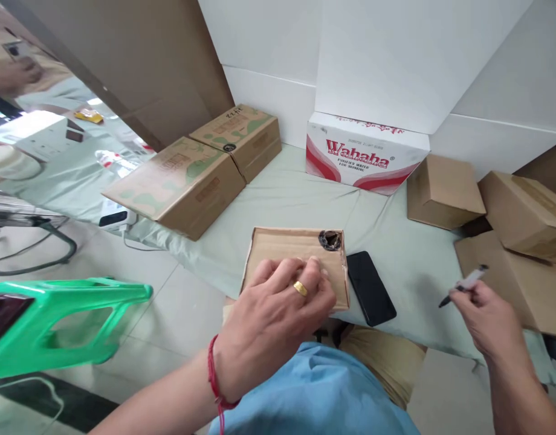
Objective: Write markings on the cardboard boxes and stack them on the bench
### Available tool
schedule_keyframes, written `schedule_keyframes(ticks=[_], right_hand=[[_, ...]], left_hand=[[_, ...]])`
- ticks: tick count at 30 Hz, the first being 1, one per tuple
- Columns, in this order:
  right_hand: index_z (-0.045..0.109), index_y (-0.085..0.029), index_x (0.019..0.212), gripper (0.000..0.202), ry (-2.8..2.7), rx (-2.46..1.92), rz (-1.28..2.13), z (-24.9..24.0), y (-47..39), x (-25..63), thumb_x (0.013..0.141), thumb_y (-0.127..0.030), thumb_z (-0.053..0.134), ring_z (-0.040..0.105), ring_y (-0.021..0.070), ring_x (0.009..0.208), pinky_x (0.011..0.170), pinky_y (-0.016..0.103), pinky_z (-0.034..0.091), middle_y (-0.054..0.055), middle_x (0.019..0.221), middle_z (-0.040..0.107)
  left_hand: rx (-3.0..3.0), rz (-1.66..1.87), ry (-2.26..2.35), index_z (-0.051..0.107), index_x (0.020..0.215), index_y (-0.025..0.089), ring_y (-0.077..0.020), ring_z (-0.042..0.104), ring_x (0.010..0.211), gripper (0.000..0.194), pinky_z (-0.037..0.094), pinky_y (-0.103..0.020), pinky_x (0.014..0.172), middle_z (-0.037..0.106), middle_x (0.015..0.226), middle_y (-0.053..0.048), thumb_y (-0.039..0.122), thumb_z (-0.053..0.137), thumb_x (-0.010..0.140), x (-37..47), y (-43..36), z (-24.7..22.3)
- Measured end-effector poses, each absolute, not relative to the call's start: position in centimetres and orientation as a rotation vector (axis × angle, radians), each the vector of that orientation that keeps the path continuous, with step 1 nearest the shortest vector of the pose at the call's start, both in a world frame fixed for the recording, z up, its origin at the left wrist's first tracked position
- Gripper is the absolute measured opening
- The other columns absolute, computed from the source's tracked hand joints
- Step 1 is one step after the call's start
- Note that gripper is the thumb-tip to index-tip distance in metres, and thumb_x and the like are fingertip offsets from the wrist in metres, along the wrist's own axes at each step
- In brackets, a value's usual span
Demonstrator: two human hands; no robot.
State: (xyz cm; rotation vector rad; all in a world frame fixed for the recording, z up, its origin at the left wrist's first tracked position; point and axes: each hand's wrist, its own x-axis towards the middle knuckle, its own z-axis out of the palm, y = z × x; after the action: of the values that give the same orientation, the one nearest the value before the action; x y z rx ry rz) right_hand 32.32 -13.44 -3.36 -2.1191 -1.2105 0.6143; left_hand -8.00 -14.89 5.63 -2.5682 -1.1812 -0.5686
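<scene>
cardboard box pinned, marker poised

cardboard box [287, 254] lies flat near the desk's front edge, just left of a black phone [371, 287]. the left hand [278, 308] presses on it, fingers curled flat, gripping nothing. it likely pays to keep that pressure so the lid stays put. the right hand [484, 317] pinches a marker [463, 284] above the sheet, right of the phone; best brought over tip-down for writing.

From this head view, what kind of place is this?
Probably a packing or stockroom corner: closed cardboard cartons, a Wahaha purified-water case, and a small flat box under the left hand while the right hand holds a marker.
</scene>
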Motion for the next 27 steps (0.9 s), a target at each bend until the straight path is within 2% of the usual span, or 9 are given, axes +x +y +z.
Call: schedule_keyframes(ticks=[3, 5, 7, 10, 12, 15, 21, 27], right_hand=[[0.045, -0.027, 0.074, 0.029, -0.984, -1.597, 0.904, -0.3, -13.1, 28.9, 0.078, -0.044, 0.069, 0.024, 0.009, 0.039, 0.043, 0.025, 0.022, -0.01, 0.052, 0.035], [0.045, -0.027, 0.073, 0.029, -0.92, -1.273, 1.093, 1.7, -12.6, 25.6, 0.081, -0.039, 0.07, 0.018, 0.0075, 0.037, 0.038, 0.023, 0.016, -0.01, 0.051, 0.037], [0.051, -0.027, 0.075, 0.022, -0.926, -1.1, 1.161, 3.4, -12.1, 22.2, 0.085, -0.036, 0.068, 0.017, 0.0069, 0.035, 0.035, 0.023, 0.014, -0.009, 0.051, 0.043], [0.066, -0.025, 0.09, 0.01, -1.045, -1.056, 1.122, 5.0, -11.7, 17.6, 0.091, -0.036, 0.068, 0.032, 0.0074, 0.037, 0.035, 0.022, 0.025, -0.002, 0.066, 0.067], [0.071, -0.024, 0.098, 0.012, -1.18, -1.075, 1.099, 5.3, -11.7, 15.3, 0.092, -0.034, 0.072, 0.047, 0.0096, 0.045, 0.041, 0.023, 0.037, 0.002, 0.079, 0.075], [0.075, -0.024, 0.099, 0.01, -1.386, -1.121, 0.99, 5.3, -11.9, 12.9, 0.093, -0.031, 0.074, 0.057, 0.0121, 0.057, 0.052, 0.025, 0.046, 0.001, 0.081, 0.073], [0.077, -0.024, 0.094, 0.015, -1.646, -1.241, 0.528, 5.0, -12.3, 11.0, 0.098, -0.025, 0.063, 0.059, 0.0137, 0.062, 0.059, 0.026, 0.046, -0.002, 0.077, 0.071], [0.077, -0.025, 0.1, 0.015, -1.698, -1.263, 0.442, 4.9, -11.9, 10.4, 0.1, -0.026, 0.062, 0.065, 0.0155, 0.067, 0.064, 0.028, 0.05, -0.001, 0.084, 0.075]], left_hand=[[-2.556, -0.648, -1.204, 0.069, 0.12, 0.018, -0.0283, 0.065, 0.107, 0.021, 0.051, -0.045, 0.087, 0.076, 0.128, -0.008, 0.018, 0.058, 0.103, -8.1, -14.9, 5.0], [-2.57, -0.697, -1.214, 0.069, 0.12, 0.017, -0.028, 0.063, 0.108, 0.022, 0.05, -0.045, 0.09, 0.075, 0.13, -0.009, 0.014, 0.057, 0.102, -8.2, -15.3, 4.9], [-2.58, -0.721, -1.23, 0.069, 0.118, 0.018, -0.0275, 0.062, 0.108, 0.021, 0.049, -0.045, 0.091, 0.074, 0.13, -0.009, 0.013, 0.057, 0.102, -8.2, -15.7, 4.9], [-2.583, -0.735, -1.256, 0.069, 0.117, 0.019, -0.0268, 0.06, 0.11, 0.019, 0.047, -0.045, 0.094, 0.074, 0.13, -0.008, 0.015, 0.057, 0.103, -8.1, -16.1, 5.0], [-2.584, -0.746, -1.272, 0.069, 0.117, 0.019, -0.0263, 0.059, 0.111, 0.017, 0.047, -0.045, 0.094, 0.073, 0.13, -0.007, 0.017, 0.058, 0.103, -8.0, -16.2, 5.0], [-2.596, -0.756, -1.298, 0.069, 0.116, 0.021, -0.0253, 0.059, 0.109, 0.015, 0.047, -0.045, 0.093, 0.073, 0.13, -0.005, 0.018, 0.062, 0.103, -8.1, -16.4, 4.9], [-2.588, -0.773, -1.334, 0.07, 0.116, 0.02, -0.0245, 0.058, 0.102, 0.019, 0.047, -0.045, 0.09, 0.072, 0.126, -0.005, 0.016, 0.068, 0.097, -8.0, -16.5, 4.8], [-2.592, -0.779, -1.343, 0.07, 0.115, 0.021, -0.0232, 0.058, 0.102, 0.02, 0.048, -0.044, 0.088, 0.07, 0.128, -0.004, 0.019, 0.074, 0.096, -8.1, -16.5, 4.6]])
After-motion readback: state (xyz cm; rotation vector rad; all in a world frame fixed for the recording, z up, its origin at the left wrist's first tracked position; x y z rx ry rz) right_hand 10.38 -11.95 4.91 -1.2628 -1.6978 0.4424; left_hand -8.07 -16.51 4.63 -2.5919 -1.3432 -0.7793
